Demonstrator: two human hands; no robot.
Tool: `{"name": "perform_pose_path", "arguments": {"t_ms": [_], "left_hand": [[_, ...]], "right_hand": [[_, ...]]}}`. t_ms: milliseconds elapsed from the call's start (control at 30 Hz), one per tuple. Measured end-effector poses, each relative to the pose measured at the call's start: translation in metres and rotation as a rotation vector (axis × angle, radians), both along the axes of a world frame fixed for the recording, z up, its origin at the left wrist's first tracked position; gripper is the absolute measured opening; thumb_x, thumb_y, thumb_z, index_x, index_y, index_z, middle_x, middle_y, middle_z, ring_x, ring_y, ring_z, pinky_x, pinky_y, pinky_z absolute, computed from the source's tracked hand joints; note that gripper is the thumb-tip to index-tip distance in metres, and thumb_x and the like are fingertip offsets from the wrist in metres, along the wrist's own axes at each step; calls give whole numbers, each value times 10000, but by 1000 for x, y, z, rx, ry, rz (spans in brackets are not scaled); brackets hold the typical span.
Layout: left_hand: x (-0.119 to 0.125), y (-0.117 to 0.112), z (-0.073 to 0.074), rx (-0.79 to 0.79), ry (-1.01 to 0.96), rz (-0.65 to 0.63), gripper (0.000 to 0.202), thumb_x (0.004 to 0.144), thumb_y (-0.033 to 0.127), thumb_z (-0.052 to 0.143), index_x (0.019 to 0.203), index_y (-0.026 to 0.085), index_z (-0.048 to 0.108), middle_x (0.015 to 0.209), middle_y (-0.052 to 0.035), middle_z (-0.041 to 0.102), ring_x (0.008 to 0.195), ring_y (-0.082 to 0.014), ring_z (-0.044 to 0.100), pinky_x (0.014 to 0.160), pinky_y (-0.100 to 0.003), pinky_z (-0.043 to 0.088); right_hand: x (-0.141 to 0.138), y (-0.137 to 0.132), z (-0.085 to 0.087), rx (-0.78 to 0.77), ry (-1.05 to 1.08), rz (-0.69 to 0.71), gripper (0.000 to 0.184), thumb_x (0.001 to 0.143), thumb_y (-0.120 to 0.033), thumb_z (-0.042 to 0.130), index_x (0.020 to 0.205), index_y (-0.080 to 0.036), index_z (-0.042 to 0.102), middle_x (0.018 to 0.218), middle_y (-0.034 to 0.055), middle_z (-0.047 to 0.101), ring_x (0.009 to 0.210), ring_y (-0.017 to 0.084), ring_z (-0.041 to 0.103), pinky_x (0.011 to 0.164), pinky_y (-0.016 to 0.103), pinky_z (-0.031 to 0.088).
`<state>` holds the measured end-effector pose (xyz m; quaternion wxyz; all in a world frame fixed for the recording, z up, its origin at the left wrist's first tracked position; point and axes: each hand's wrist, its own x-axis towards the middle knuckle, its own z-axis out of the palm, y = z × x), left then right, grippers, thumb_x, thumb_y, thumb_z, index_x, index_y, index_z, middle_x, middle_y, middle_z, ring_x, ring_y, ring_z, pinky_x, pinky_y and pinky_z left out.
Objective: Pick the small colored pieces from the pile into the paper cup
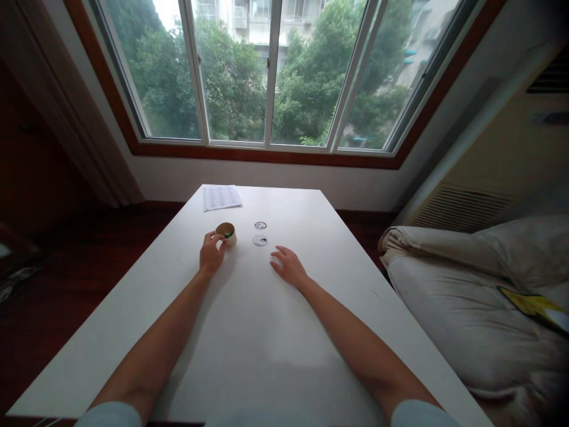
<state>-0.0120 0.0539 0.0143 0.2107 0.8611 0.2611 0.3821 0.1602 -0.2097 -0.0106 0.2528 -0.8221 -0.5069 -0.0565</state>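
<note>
My left hand (pixel 211 254) grips the near-left rim of a small tan cup (pixel 232 240), with the thumb at the opening. Something small and green (pixel 228 235) shows inside the cup; its kind is too small to make out. Right of the cup, two flat round outlined pieces lie on the table: a far disc (pixel 260 225) and a near disc (pixel 260 240) with a dark spot. My right hand (pixel 288 265) rests on the tabletop just right of the near disc, fingers spread and holding nothing.
The white table (pixel 275 332) narrows toward the window (pixel 267 77). Printed sheets of paper (pixel 221 197) lie at its far left corner. To the right stands a sofa or bed with pale covers (pixel 444 296), close to the table's edge. A curtain (pixel 75 95) hangs on the left.
</note>
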Motion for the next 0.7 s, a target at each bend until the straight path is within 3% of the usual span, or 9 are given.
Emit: {"name": "perform_pose_path", "arguments": {"t_ms": [167,300,500,700], "left_hand": [[9,-57,10,16,76,-199,163,918,283,555,1034,241,661,1349,-61,556,1165,-231,605,975,-396,538],[10,-88,17,47,110,-394,179,934,270,535,1036,259,682,1425,-25,543,1224,-219,583,1030,-397,517],[7,-89,18,24,127,-555,220,931,285,542,1080,264,702,1419,-24,574,1293,-236,549,1106,-454,469],[14,-80,0,-13,107,-514,283,943,277,522,1177,242,676,1361,-59,616,1259,-225,568,1088,-431,479]], "right_hand": [[-8,2,12,166,23,-17,540,958,-429,514,1458,-238,450,1495,111,442,1394,255,391,1169,460,334],[-13,3,18,203,35,54,637,919,-423,559,1499,-233,375,1496,112,432,1401,260,372,1172,452,327],[-14,4,17,237,84,115,630,849,-354,618,1433,-229,418,1415,112,508,1314,252,461,1113,424,384],[-12,3,15,221,279,42,625,792,-405,663,1359,-242,456,1254,75,621,1075,238,612,925,374,502]]}}
